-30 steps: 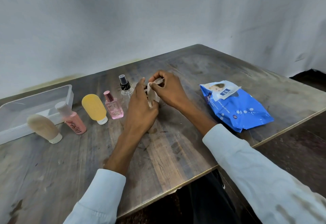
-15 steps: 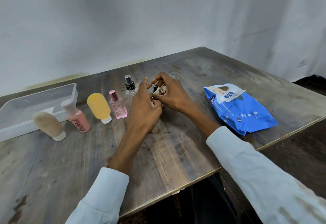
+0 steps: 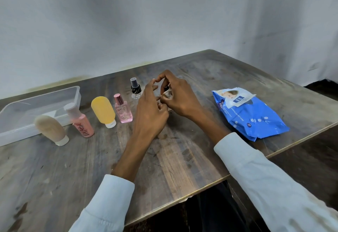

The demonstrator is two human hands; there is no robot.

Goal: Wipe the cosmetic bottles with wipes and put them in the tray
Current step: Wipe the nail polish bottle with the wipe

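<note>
Near centre, left hand [image 3: 150, 111] and right hand [image 3: 180, 98] together, fingers curled around a wipe [image 3: 167, 95] and a small dark-capped bottle [image 3: 166, 88], mostly hidden. Left of them, a row: beige tube [image 3: 51, 129], pink bottle [image 3: 80, 120], yellow tube [image 3: 103, 111], pink perfume bottle [image 3: 123, 110], clear spray bottle [image 3: 135, 90]. Far left, clear tray [image 3: 76, 92], contents unclear; right, blue wipes pack [image 3: 252, 116].

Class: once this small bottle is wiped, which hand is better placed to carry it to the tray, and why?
Probably the left hand: the tray lies on its side of the table, past the bottles. The right hand pinches the wipe and sits farther away.
</note>
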